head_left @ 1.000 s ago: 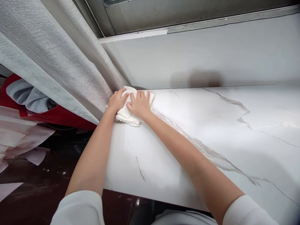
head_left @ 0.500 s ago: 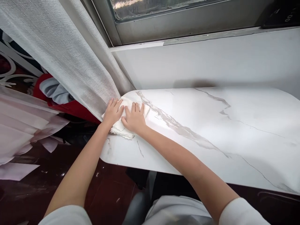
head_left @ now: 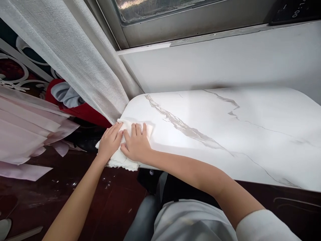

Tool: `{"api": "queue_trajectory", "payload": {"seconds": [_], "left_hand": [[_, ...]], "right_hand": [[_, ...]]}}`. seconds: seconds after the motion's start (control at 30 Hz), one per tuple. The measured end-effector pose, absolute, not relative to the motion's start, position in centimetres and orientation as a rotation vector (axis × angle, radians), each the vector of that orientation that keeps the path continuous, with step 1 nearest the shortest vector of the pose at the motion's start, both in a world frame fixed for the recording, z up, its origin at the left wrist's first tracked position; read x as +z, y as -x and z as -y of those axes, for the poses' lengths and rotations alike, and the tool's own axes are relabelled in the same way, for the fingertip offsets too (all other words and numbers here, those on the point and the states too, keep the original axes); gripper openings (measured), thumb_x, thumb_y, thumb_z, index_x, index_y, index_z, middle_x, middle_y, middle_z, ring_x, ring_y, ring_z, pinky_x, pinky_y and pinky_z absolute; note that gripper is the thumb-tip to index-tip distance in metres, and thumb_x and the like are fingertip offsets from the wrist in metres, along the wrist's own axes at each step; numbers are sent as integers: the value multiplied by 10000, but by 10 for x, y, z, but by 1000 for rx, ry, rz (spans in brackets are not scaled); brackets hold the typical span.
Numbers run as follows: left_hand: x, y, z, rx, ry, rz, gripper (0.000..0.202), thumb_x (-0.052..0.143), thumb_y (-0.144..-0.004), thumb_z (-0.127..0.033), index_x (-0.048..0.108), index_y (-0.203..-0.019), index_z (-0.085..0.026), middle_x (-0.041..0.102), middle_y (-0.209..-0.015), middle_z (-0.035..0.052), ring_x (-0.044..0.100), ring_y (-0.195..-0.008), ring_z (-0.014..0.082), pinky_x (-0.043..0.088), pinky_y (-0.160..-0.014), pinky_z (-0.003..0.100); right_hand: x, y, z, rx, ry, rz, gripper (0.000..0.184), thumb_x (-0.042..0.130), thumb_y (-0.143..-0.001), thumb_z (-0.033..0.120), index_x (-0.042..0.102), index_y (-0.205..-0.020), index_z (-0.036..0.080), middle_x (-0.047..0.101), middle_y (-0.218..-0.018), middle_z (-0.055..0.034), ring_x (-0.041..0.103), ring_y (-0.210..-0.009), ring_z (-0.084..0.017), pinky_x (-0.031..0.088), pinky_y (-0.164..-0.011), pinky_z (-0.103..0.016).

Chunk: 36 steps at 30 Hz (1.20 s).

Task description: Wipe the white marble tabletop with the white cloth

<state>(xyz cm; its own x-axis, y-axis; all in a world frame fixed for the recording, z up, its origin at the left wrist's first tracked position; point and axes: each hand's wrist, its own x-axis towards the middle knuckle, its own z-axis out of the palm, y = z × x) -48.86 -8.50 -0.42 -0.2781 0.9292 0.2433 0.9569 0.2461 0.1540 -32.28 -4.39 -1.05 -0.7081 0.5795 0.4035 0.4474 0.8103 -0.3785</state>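
A folded white cloth (head_left: 120, 160) lies at the near left corner of a white marble-patterned table (head_left: 225, 134), partly hanging over the edge. My left hand (head_left: 109, 142) presses flat on the cloth's left part, fingers stretched out. Beside it, touching, my right hand (head_left: 135, 144) lies flat on the cloth's right part, fingers together and extended. Most of the cloth is hidden under both palms.
A grey curtain (head_left: 82, 63) hangs down to the table's left corner. A white wall and a window frame (head_left: 190, 23) stand behind the table. Red and grey fabric (head_left: 67, 100) and pale pink sheer material (head_left: 27, 130) lie left, over a dark glossy floor (head_left: 75, 194).
Both hands have slid the cloth from the far corner by the curtain toward me, down to the table's near left edge. The view has pulled back and tilted.
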Motion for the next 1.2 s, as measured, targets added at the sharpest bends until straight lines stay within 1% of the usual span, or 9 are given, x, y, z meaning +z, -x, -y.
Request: {"api": "queue_trajectory", "payload": {"seconds": [0.07, 0.17, 0.3, 0.43, 0.5, 0.67, 0.73, 0.93, 1.2], "left_hand": [[-4, 482, 93, -419, 1799, 2404, 607, 203, -957, -445, 490, -1444, -222, 515, -1486, 114, 441, -1410, 268, 310, -1183, 482], [-5, 472, 103, -410, 1763, 2402, 623, 196, -959, -445, 494, -1441, -187, 509, -1487, 141, 441, -1409, 288, 308, -1186, 486], [-2, 463, 110, -405, 1731, 2419, 599, 197, -960, -453, 478, -1444, -238, 502, -1499, 102, 432, -1418, 267, 303, -1192, 474], [2, 462, 106, -334, 1733, 2438, 608, 200, -956, -420, 500, -1418, -163, 485, -1502, 151, 401, -1436, 292, 205, -1222, 511], [2, 462, 102, -289, 1745, 2436, 619, 191, -955, -416, 490, -1421, -140, 475, -1507, 161, 368, -1452, 303, 175, -1225, 528], [1, 457, 79, -230, 1686, 2466, 650, 205, -943, -385, 462, -1431, -43, 446, -1512, 220, 368, -1450, 310, 249, -1208, 478], [0, 454, 64, -230, 1662, 2473, 643, 214, -941, -360, 470, -1423, -18, 459, -1498, 235, 386, -1438, 319, 259, -1203, 479], [-3, 459, 13, -286, 1710, 2390, 571, 245, -952, -308, 521, -1376, -43, 525, -1446, 224, 431, -1405, 326, 294, -1181, 501], [-5, 474, -51, -346, 1809, 2377, 537, 258, -957, -308, 530, -1385, -133, 547, -1445, 141, 453, -1380, 295, 340, -1158, 462]], "right_hand": [[-10, 318, 48, 352, 745, 2491, 559, 428, -973, 392, 473, -1407, 42, 417, -1472, -315, 371, -1394, -395, 167, -1166, -646], [-8, 310, 53, 354, 722, 2513, 567, 409, -979, 404, 464, -1414, 45, 411, -1477, -312, 366, -1398, -399, 168, -1169, -640], [-8, 304, 57, 364, 701, 2516, 551, 403, -975, 402, 473, -1399, 57, 423, -1472, -297, 372, -1391, -398, 166, -1169, -635], [-7, 308, 53, 381, 729, 2508, 521, 431, -955, 395, 498, -1371, 90, 433, -1466, -276, 377, -1378, -403, 164, -1157, -645], [-4, 313, 44, 464, 755, 2518, 502, 442, -951, 407, 518, -1361, 128, 454, -1458, -240, 385, -1372, -373, 164, -1168, -627], [7, 328, 6, 879, 970, 2453, 402, 377, -982, 452, 600, -1247, 249, 578, -1346, -103, 446, -1324, -268, 181, -1195, -558], [5, 332, -10, 833, 966, 2418, 384, 379, -982, 441, 605, -1225, 247, 598, -1316, -92, 466, -1292, -265, 210, -1182, -545], [-5, 337, -50, 570, 977, 2377, 350, 383, -984, 392, 595, -1212, 232, 638, -1230, -96, 512, -1194, -285, 275, -1121, -550], [-4, 346, -97, 497, 1108, 2354, 369, 344, -993, 365, 556, -1246, 201, 618, -1235, -111, 489, -1219, -298, 269, -1106, -553]]}}
